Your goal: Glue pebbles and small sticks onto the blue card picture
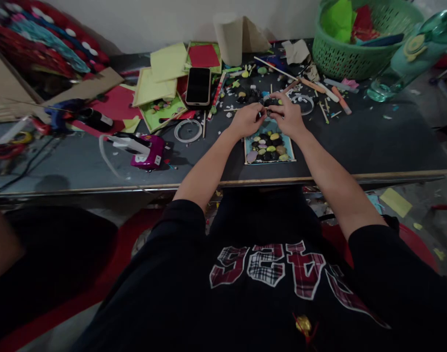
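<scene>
A small blue panel [249, 143] with a pale border lies near the table's front edge. Its lower part bears rows of black, yellow-green and lilac pebbles [270, 146]. Over the panel's far end, my left hand [247, 120] and my right hand [289, 117] meet with fingertips pinched close together. Something small and dark seems to be between them, but the fingers hide most of it. Loose dark pebbles [250, 94] and small scraps lie just beyond my hands.
At the left are a purple box-shaped device [153, 152], a phone [198, 87], yellow cards [168, 59] and a blue glue gun [64, 115]. A green basket [350, 58] and a clear bottle [406, 63] stand at the back right. Another person's arm [3, 239] shows at left.
</scene>
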A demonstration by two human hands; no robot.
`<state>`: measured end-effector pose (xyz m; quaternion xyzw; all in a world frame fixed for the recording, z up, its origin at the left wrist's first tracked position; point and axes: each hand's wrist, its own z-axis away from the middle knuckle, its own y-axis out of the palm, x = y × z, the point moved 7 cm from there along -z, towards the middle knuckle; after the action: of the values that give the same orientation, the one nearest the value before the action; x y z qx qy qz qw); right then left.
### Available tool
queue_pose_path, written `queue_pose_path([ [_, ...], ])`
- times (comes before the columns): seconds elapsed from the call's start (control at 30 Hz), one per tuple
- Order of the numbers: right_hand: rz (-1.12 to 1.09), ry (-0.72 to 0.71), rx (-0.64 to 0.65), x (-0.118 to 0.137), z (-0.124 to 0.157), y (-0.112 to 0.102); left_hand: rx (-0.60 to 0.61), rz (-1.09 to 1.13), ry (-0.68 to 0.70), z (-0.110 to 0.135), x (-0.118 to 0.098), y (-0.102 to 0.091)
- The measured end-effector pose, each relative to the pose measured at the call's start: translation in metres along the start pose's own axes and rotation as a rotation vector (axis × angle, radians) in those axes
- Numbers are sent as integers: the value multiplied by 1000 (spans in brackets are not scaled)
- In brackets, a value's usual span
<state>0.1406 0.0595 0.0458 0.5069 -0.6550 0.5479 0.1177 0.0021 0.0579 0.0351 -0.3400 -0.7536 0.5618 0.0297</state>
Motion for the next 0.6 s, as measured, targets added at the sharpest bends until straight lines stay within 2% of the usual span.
queue_pose_path([
  [0.3, 129, -119, 83, 15, 1, -4, 25, -81, 97, 0, -4, 2],
  [0.47, 177, -196, 122, 18, 1, -2, 44, -113, 107, 1, -7, 0],
  [0.6, 224, -224, 103, 14, 0, -2, 60, -121, 82, 0, -5, -1],
])
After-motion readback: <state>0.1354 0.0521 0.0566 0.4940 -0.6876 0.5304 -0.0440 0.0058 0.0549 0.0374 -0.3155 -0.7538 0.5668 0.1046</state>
